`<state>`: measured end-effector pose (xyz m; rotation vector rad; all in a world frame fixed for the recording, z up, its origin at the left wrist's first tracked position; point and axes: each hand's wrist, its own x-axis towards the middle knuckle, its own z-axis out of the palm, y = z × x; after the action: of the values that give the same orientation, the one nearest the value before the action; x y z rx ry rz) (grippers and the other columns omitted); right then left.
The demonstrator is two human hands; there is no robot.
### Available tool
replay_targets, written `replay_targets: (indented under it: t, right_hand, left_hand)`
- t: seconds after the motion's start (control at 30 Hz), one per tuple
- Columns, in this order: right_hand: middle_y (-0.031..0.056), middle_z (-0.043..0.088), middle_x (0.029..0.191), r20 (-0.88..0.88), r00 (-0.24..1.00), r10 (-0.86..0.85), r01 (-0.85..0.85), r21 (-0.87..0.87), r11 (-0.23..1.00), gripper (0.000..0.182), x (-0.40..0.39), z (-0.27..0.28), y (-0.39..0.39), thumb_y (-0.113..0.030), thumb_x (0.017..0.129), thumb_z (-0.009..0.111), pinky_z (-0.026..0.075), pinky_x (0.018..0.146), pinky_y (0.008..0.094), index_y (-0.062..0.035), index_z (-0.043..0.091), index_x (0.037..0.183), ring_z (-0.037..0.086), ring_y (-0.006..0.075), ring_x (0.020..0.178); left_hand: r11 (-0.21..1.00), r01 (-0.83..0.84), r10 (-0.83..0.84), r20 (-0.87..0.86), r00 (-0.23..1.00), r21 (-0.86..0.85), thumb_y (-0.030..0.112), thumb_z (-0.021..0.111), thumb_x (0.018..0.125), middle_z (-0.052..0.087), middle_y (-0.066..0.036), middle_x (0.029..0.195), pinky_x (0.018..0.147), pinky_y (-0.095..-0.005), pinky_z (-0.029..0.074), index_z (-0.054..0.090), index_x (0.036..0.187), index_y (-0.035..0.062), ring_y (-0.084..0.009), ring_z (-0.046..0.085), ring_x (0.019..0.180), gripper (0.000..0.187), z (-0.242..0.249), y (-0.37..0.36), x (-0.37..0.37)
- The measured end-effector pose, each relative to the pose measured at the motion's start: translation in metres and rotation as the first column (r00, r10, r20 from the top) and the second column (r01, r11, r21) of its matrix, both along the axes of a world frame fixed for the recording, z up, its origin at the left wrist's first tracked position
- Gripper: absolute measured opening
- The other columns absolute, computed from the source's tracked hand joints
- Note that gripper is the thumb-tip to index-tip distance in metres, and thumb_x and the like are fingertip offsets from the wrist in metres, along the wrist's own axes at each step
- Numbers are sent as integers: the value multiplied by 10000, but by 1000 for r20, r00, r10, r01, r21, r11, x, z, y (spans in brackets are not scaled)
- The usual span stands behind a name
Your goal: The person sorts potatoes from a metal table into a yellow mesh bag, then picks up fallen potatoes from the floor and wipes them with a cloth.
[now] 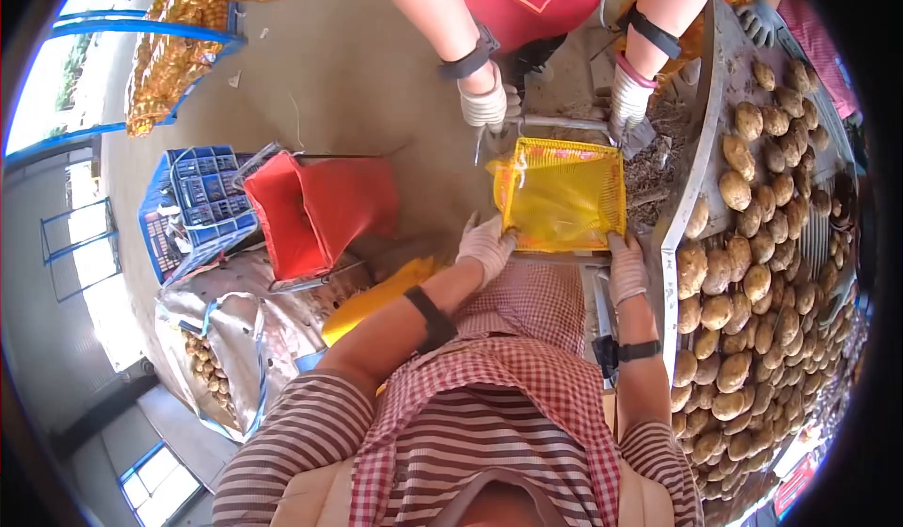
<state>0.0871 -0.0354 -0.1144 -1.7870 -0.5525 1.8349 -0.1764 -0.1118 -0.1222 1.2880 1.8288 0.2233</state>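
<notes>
A yellow mesh bag is spread open, its mouth facing up, beside the metal edge of the potato table. My left hand, in a pale glove, has its fingers closed on the bag's near left corner. At the near right corner, my right hand, also gloved, grips the bag's edge. Across from me, a co-worker's gloved hand is by the metal bar behind the bag. The same person's other gloved hand is near the far right corner, with something dark and crumpled under it.
Many potatoes cover the sorting table on my right. Another gloved hand rests at its far end. To the left stand a red bin, a blue crate and a large white sack. Filled mesh bags are stacked behind.
</notes>
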Motion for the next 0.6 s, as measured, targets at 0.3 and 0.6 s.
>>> replay_targets:
  t: [0.3, 0.6]
  right_hand:
    - [166, 639, 1277, -223, 959, -177, 167, -59, 984, 494, -6, -3, 1, -156, 975, 655, 618, 855, 437, 19, 492, 1407, 643, 308, 1153]
    - [176, 723, 1060, 705, 705, -73, -387, 469, 794, 292, 12, 36, -50, -264, 970, 597, 521, 893, 483, -42, 666, 1146, 683, 394, 994]
  left_hand:
    - [998, -32, 32, -5, 999, 46, 194, 546, 1004, 737, -150, 1135, 1164, -449, 318, 663, 1247, 89, -332, 650, 1117, 289, -16, -2, -3]
    - [964, 113, -99, -69, 993, 242, 382, 619, 985, 667, -209, 1269, 1029, -445, 467, 587, 1349, -5, -350, 633, 1165, 531, 23, 5, -22]
